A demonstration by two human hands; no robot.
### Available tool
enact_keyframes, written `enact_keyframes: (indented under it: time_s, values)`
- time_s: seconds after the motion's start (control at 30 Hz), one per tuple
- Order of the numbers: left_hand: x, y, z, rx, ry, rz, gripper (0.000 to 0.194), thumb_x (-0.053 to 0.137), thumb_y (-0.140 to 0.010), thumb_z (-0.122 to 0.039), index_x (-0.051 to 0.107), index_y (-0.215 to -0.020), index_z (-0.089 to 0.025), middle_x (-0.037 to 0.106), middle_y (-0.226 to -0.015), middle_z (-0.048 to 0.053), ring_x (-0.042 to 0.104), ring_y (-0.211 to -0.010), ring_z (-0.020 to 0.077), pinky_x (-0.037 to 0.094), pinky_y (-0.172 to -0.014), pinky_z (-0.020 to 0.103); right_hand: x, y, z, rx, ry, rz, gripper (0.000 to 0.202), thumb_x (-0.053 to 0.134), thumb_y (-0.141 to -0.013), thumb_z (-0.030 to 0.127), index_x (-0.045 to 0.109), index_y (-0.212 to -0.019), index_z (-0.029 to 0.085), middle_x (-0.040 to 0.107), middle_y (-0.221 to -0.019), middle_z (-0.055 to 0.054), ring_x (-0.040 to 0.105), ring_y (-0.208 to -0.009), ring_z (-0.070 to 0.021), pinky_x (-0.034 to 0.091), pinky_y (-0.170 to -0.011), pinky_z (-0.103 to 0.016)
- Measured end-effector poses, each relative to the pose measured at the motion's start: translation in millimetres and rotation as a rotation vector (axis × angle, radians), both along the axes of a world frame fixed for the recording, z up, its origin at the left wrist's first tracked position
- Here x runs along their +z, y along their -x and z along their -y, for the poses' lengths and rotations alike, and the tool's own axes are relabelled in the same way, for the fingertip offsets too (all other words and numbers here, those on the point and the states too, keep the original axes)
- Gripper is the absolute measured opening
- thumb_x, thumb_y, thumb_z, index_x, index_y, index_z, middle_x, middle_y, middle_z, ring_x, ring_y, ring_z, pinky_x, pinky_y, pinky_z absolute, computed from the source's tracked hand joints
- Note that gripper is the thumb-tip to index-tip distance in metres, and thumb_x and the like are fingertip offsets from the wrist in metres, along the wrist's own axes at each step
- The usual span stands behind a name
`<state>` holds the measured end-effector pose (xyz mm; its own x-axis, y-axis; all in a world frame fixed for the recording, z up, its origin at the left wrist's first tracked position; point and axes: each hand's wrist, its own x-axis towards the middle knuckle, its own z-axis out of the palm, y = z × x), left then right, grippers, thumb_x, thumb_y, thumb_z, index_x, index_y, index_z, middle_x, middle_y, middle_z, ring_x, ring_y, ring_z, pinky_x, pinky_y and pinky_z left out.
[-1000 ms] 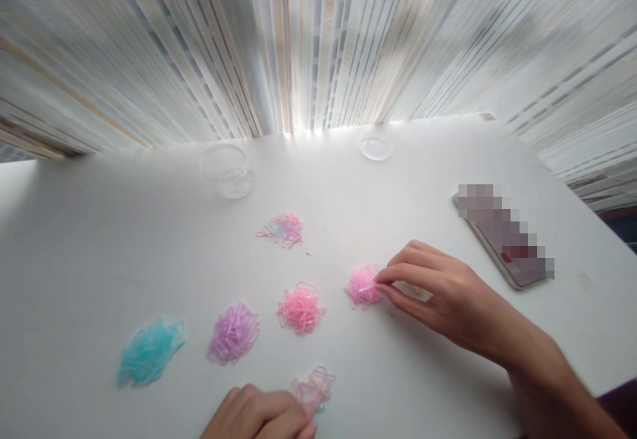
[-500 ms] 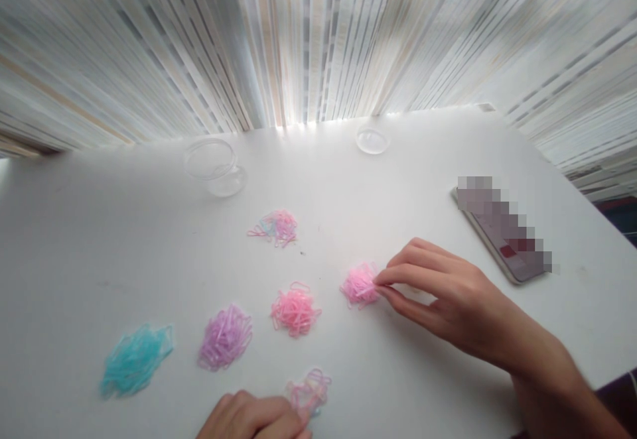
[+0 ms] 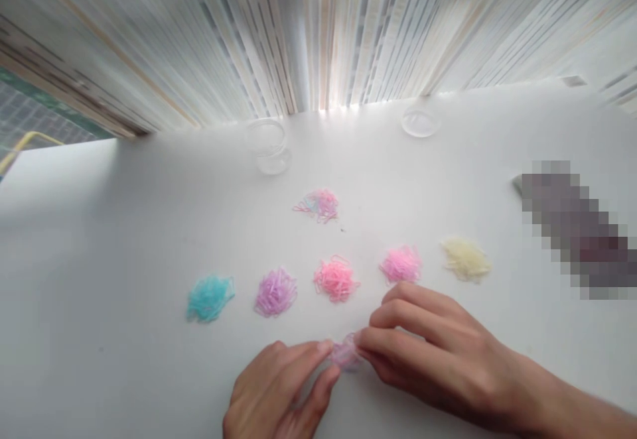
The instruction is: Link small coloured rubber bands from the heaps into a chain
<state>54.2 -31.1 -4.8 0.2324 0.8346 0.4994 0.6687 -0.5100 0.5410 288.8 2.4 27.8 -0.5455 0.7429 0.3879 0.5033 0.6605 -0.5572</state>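
Note:
A small loose bunch of mixed, mostly lilac rubber bands (image 3: pixel 346 354) lies on the white table between my two hands. My left hand (image 3: pixel 283 389) has its index finger and thumb at the bunch's left edge, a small gap between their tips. From the other side, my right hand (image 3: pixel 432 353) pinches at the bands with thumb and forefinger. Just beyond the hands runs a row of rubber-band piles: turquoise (image 3: pixel 210 298), purple (image 3: pixel 276 292), coral pink (image 3: pixel 336 280), light pink (image 3: pixel 401 264) and pale yellow (image 3: pixel 466 259).
Farther back sits a mixed-colour pile of bands (image 3: pixel 323 205). Clear round containers (image 3: pixel 273 160) stand at the back left, and a clear round dish (image 3: pixel 419 123) at the back. A blurred-out phone (image 3: pixel 572 220) lies on the right. Striped curtains (image 3: pixel 328 34) hang along the table's far edge.
My right hand has moved from the light pink pile to the mixed bunch by my left hand. The pale yellow pile now shows. The view has shifted, so things appear farther right.

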Motion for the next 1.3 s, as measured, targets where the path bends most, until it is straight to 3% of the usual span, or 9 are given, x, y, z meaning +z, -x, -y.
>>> enact_keyframes:
  time_s: [0.13, 0.4, 0.47, 0.6, 0.67, 0.77, 0.93, 1.3]
  values:
    - [2.3, 1.2, -2.5, -0.085, 0.023, 0.040, 0.013, 0.070, -0.094, -0.008, 0.073, -0.101, -0.018, 0.079, -0.080, 0.001, 0.073, -0.066, 0.0132, 0.060, -0.069, 0.027, -9.9, 9.3, -0.4, 0.021, -0.019, -0.021, 0.011, 0.058, -0.100, 0.012, 0.069, -0.101, 0.014, 0.069, -0.082, -0.005, 0.054, -0.072, -0.0162, 0.047, -0.063, -0.029]
    - [7.6, 3.4, -0.7, -0.085, 0.082, 0.042, 0.013, 0.072, -0.091, -0.007, 0.073, -0.097, -0.019, 0.078, -0.080, -0.001, 0.072, -0.066, 0.0121, 0.061, -0.074, 0.027, -15.8, 10.2, 2.8, 0.012, 0.010, -0.070, 0.011, 0.059, -0.099, 0.011, 0.069, -0.100, 0.014, 0.068, -0.084, -0.005, 0.053, -0.074, -0.0163, 0.047, -0.064, -0.029]
    - [12.9, 8.3, -1.7, -0.048, 0.085, 0.055, 0.014, 0.073, -0.090, -0.006, 0.074, -0.095, -0.019, 0.078, -0.081, -0.001, 0.071, -0.067, 0.0119, 0.061, -0.074, 0.026, -18.3, 11.4, 4.8, -0.001, 0.027, -0.091, 0.011, 0.061, -0.097, 0.009, 0.069, -0.102, 0.014, 0.067, -0.084, -0.005, 0.053, -0.074, -0.0162, 0.047, -0.064, -0.028]
    - [20.2, 26.4, -16.4, 0.085, 0.088, 0.051, 0.017, 0.076, -0.088, -0.006, 0.076, -0.098, -0.019, 0.074, -0.088, 0.000, 0.064, -0.064, 0.0086, 0.054, -0.057, 0.019, -21.2, 12.5, 6.9, 0.003, 0.040, -0.095, 0.016, 0.062, -0.094, 0.005, 0.070, -0.105, 0.014, 0.066, -0.084, -0.005, 0.054, -0.074, -0.0165, 0.047, -0.064, -0.029]
    - [20.2, 36.0, -27.1, 0.109, 0.087, -0.004, 0.016, 0.075, -0.090, -0.008, 0.077, -0.100, -0.020, 0.072, -0.090, 0.000, 0.057, -0.059, 0.0062, 0.053, -0.057, 0.019, -21.0, 12.0, 7.0, 0.024, 0.050, -0.088, 0.017, 0.060, -0.095, 0.006, 0.070, -0.106, 0.014, 0.067, -0.084, -0.006, 0.055, -0.074, -0.0171, 0.047, -0.063, -0.030]
    - [17.1, 44.1, -38.2, 0.145, 0.068, -0.071, 0.017, 0.074, -0.091, -0.010, 0.078, -0.103, -0.021, 0.070, -0.091, 0.000, 0.057, -0.063, 0.0063, 0.053, -0.059, 0.018, -20.3, 10.9, 6.9, 0.041, 0.058, -0.075, 0.017, 0.058, -0.097, 0.008, 0.070, -0.106, 0.016, 0.067, -0.083, -0.006, 0.057, -0.073, -0.0177, 0.048, -0.062, -0.030]
    - [13.1, 41.8, -40.2, 0.141, 0.061, -0.094, 0.017, 0.072, -0.093, -0.009, 0.078, -0.104, -0.019, 0.069, -0.091, 0.001, 0.065, -0.073, 0.0091, 0.057, -0.066, 0.019, -19.0, 10.7, 6.4, 0.063, 0.060, -0.058, 0.018, 0.055, -0.099, 0.009, 0.070, -0.106, 0.016, 0.067, -0.080, -0.005, 0.058, -0.070, -0.0176, 0.047, -0.060, -0.030]
    - [11.1, 42.2, -39.3, 0.179, 0.046, -0.130, 0.016, 0.072, -0.094, -0.010, 0.077, -0.106, -0.018, 0.070, -0.094, 0.001, 0.061, -0.066, 0.0071, 0.056, -0.067, 0.019, -15.6, 11.4, 4.2, 0.084, 0.060, -0.069, 0.020, 0.051, -0.101, 0.009, 0.070, -0.105, 0.016, 0.067, -0.079, -0.005, 0.057, -0.067, -0.0169, 0.047, -0.059, -0.030]
